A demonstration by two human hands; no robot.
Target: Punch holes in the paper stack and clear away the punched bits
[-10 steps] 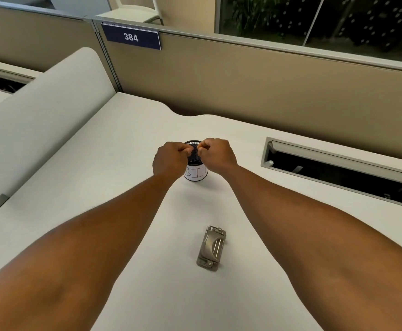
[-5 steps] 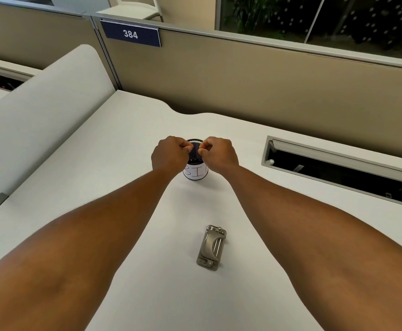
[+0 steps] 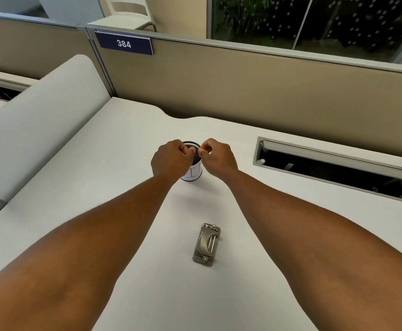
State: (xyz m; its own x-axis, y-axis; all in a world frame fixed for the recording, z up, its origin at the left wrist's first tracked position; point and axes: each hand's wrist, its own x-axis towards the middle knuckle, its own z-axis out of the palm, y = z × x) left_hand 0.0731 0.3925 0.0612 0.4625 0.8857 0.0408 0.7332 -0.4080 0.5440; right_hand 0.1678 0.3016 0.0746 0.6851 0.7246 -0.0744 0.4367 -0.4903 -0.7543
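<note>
Head view: late in the job by the look of it, punching apparently done, hole punch [image 3: 206, 244] lying idle on the worktop [image 3: 128, 130] nearer the body than the mesh cup [image 3: 192, 161]. No paper stack anywhere in sight. Both fists over the cup's mouth: left hand [image 3: 171, 158] curled tight, right hand [image 3: 216, 156] pinched thumb to finger, probably dropping punched bits in; too small to tell whether anything is held.

Bare desk [image 3: 114, 163] all round, only hole punch [image 3: 206, 244] near, cup [image 3: 192, 172] beyond, partition [image 3: 242, 87] behind
</note>
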